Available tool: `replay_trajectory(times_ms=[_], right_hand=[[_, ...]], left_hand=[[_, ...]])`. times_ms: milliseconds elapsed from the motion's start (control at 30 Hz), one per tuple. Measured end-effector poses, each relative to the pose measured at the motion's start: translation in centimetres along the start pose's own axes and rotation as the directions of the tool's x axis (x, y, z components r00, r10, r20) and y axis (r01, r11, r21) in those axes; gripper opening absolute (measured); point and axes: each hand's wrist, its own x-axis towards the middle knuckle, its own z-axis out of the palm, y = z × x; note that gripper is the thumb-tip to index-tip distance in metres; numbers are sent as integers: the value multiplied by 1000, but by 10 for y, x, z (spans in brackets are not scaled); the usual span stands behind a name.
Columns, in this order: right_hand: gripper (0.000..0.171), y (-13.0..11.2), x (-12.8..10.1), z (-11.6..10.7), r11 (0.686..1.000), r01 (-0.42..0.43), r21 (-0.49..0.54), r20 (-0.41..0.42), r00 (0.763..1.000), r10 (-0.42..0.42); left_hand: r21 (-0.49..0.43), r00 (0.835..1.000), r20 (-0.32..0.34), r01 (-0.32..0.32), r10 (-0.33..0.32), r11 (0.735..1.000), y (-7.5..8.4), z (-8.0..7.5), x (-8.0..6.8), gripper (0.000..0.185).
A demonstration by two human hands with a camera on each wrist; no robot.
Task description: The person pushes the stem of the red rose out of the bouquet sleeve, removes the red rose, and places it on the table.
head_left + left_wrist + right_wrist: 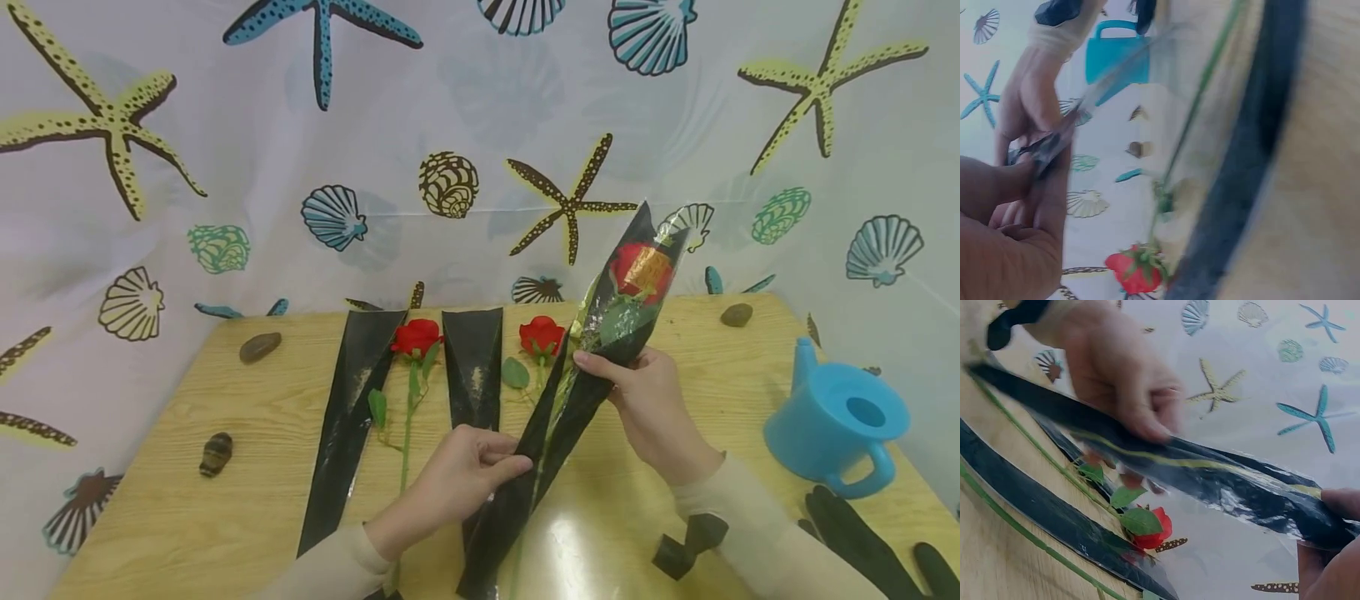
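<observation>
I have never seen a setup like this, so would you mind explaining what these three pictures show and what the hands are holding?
There is no machine here: a person works with two bare hands and wears three cameras. The large picture comes from a camera on the head, looking down at a wooden table. The two smaller ones come from cameras on each wrist, so they look tilted and blurry.

The left hand pinches the lower part of a black sleeve that holds a red rose. The right hand grips the same sleeve higher up, below the bloom.

On the table lie two more black sleeves, each with a loose red rose beside it. There are also a few stones, a blue watering can at the right, and something dark like gloves near the edge.
</observation>
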Motion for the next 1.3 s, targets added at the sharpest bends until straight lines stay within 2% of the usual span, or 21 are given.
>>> replay_trajectory(times_ms=[167,300,433,533,667,733,1033,1133,1300], right_hand=[[59,0,0,-2,998,-53,-19,29,998,53],[58,1,5,-7,997,-70,41,61,996,67],[57,-1,8,-11,991,-58,119,51,997,52],[57,-1,8,-10,988,-47,148,33,999,43],[57,3,7,-6,991,-27,129,0,1000,27],[57,5,6,-4,995,-23,102,-11,1000,25],[53,14,2,3,999,-20,31,11,1000,20],[53,16,0,6,999,2,35,16,1000,-3],[49,20,-4,13,992,68,106,-17,998,-67]], left_hand=[[28,1000,6,3,-3,1000,-2,-3,-8,34],[23,998,36,50,-51,999,-3,-10,-13,39],[43,995,98,26,-30,999,-2,-15,-14,26],[44,994,105,8,-13,999,-1,-15,-12,31],[45,997,81,10,-14,999,2,-12,-9,48],[64,997,77,-9,4,998,3,-10,-8,56],[154,994,54,-101,94,983,8,-10,-6,48],[169,995,41,-101,95,980,8,-10,-4,49],[164,995,-10,-92,94,982,9,-6,-2,49]])
